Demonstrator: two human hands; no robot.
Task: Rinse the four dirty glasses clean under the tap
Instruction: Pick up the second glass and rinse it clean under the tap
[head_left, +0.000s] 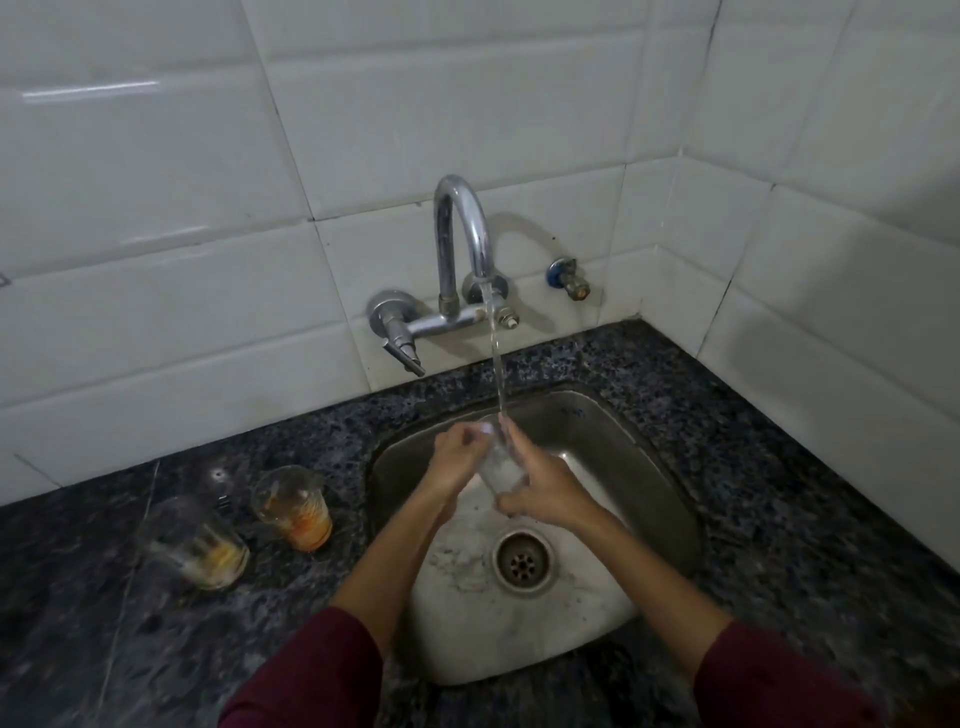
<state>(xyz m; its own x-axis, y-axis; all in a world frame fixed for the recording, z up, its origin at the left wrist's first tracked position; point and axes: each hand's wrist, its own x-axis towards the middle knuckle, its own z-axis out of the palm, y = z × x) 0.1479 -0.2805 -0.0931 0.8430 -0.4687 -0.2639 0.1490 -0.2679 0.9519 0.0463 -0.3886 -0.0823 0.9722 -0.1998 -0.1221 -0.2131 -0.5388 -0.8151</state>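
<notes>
Setting: white tiled corner, dark speckled bench (779, 493) with a steel sink (649, 467) sunk in
Right hand (545, 493): fingers wrapped round the clear glass (498, 465), held tilted over the sink
Left hand (457, 457): fingers curled at the glass rim
Tap (462, 234): 12 o'clock of the hands, water running onto the glass
Dirty glasses: orange-stained one (293, 506) and blurry one (195, 543) on the bench at 9 o'clock

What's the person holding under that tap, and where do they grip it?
A clear glass, held over the sink: right hand wraps its base, left hand is at its rim.
</notes>
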